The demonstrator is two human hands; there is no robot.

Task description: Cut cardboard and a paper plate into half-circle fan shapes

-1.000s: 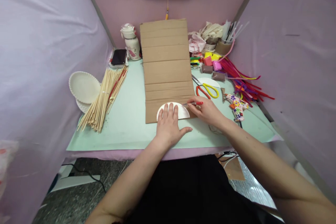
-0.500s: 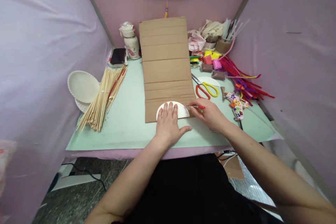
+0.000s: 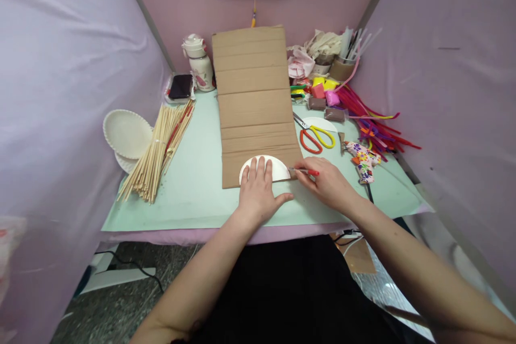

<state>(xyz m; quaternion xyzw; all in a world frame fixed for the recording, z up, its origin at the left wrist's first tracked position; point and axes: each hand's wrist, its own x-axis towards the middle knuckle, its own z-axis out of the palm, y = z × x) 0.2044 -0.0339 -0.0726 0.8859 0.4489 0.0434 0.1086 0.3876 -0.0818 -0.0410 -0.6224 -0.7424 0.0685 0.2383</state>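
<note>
A white half-round piece (image 3: 278,169), like half a paper plate, lies flat on the near end of a brown cardboard sheet (image 3: 253,107). My left hand (image 3: 258,191) rests on it with the fingers spread and the thumb out to the right, pressing it to the cardboard. In my right hand (image 3: 320,178) is a pen with a red end (image 3: 309,172), pinched between thumb and fingers. Its tip is at the right corner of the half-round piece, by the cardboard's edge. Scissors (image 3: 316,137) with one red and one yellow handle lie just beyond my right hand.
Left of the cardboard lie a bundle of wooden sticks (image 3: 157,150), white paper plates (image 3: 127,131), a phone (image 3: 180,87) and a bottle (image 3: 200,64). To the right are pipe cleaners (image 3: 371,113), clay packets (image 3: 334,114), another white half-round (image 3: 322,123) and a flower-patterned glue gun (image 3: 364,161).
My right hand has moved the pen slightly right and toward me, along the curved edge to the half-round's right corner. My left hand stays where it was.
</note>
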